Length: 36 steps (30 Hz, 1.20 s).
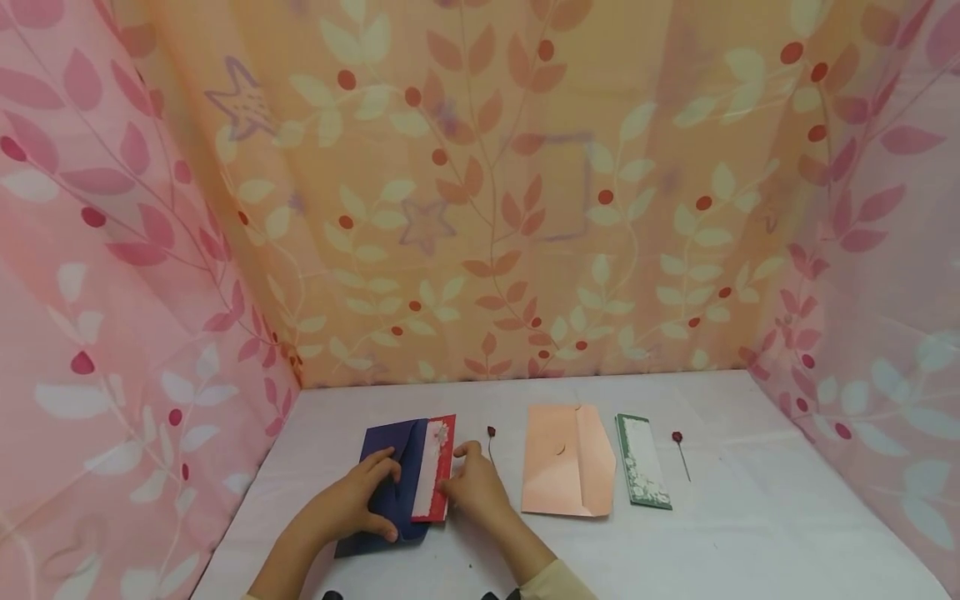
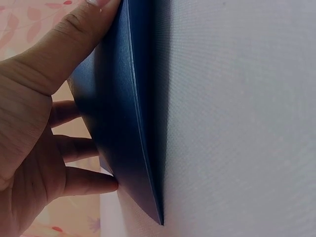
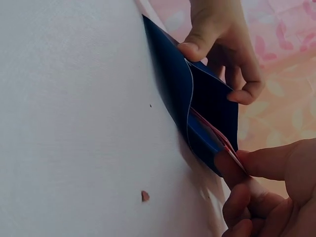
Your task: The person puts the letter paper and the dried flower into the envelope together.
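In the head view, a dark blue envelope (image 1: 384,439) lies at the left of the table. My left hand (image 1: 348,504) holds it across its width, thumb at the near edge and fingers on the far side. The right wrist view shows the mouth of the envelope (image 3: 168,69) gaping. Partly inside that mouth is a red card (image 1: 442,475) with a white panel and floral trim. The thumb and fingers of my right hand (image 1: 480,492) pinch the card's outer edge. The card's inner end is hidden in the envelope.
Right of my hands lie a dried red rosebud (image 1: 491,432) on a thin stem, a peach envelope (image 1: 551,467), a green-and-white floral card (image 1: 643,462) and another rosebud (image 1: 678,437). Patterned curtains (image 1: 480,208) enclose the white table (image 1: 720,533) at the back and sides.
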Tool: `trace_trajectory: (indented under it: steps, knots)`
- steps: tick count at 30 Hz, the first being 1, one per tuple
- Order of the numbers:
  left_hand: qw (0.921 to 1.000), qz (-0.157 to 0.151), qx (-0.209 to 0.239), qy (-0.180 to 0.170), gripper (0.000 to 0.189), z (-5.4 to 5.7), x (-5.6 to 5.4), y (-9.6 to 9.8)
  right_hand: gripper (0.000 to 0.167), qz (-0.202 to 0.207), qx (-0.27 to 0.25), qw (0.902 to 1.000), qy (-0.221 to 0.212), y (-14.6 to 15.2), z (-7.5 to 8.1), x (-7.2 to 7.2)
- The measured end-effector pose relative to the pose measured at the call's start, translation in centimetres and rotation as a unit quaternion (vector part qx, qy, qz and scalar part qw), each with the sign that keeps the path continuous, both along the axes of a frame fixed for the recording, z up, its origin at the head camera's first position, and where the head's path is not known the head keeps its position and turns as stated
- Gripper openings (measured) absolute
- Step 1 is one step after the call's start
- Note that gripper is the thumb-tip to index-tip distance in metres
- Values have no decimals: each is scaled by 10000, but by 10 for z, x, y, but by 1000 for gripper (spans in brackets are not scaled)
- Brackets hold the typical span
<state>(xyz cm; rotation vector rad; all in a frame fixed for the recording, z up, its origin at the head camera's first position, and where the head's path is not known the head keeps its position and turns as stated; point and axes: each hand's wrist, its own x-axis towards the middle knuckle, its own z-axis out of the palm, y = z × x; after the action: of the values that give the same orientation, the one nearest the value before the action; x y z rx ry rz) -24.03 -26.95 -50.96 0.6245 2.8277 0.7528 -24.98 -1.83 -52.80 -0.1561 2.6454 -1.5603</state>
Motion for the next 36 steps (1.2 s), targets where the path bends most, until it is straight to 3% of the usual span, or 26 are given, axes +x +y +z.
trace_trajectory:
  steps: [9, 20, 29, 36]
  knots:
    - [9999, -80, -23, 61, 72, 1, -1, 1, 58, -188, 408, 9986, 295, -11, -1, 2]
    - [9999, -27, -36, -136, 72, -5, -1, 3, 57, -116, 437, 9988, 178, -18, -2, 6]
    - [9998, 106, -96, -152, 71, -4, -4, 0, 55, -99, 618, 9978, 194, -23, -4, 1]
    - [9999, 18, -74, -67, 72, -5, -4, -1, 53, -62, 611, 9981, 111, -26, -3, 2]
